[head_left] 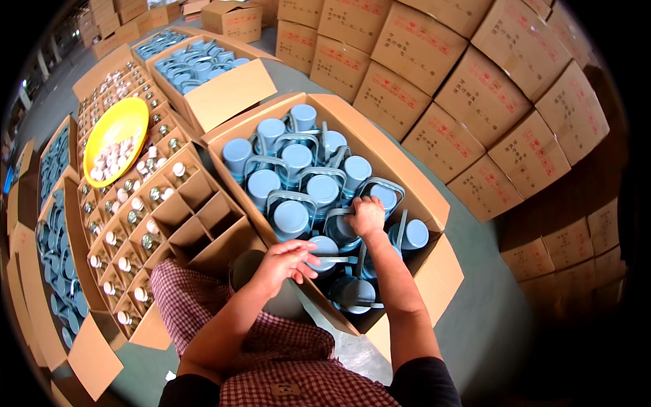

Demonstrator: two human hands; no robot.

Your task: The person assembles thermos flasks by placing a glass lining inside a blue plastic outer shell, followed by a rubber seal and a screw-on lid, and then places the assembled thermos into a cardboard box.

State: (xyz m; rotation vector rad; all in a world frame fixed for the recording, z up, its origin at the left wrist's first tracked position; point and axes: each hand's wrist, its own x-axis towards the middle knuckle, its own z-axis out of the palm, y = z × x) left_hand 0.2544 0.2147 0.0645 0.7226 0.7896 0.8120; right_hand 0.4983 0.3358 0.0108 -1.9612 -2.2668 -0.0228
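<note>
At the bottom of the frame, a person's lap in a red-checked apron fills the centre, with both forearms reaching up and away into an open cardboard box (pixel 434 203) at mid-frame. The left hand (pixel 288 261) hovers at the box's near edge, fingers loosely spread and curled, touching the pale blue lid (pixel 324 245) of one container without a firm grip. The right hand (pixel 367 216), further in, has its fingers pressed together and curled down around the handle (pixel 342 211) of a grey-blue lidded container among many packed upright in rows.

This looks like the picking stage: one container is being taken by its handle. The next move probably calls for a straight lift clear of its tightly packed neighbours.

Left of the box, a divided carton (pixel 196 210) has empty cells near the person and small capped bottles (pixel 139 203) beyond. A yellow bowl (pixel 116 129) sits further up-left. Stacked sealed cartons (pixel 475 88) fill the upper right.
</note>
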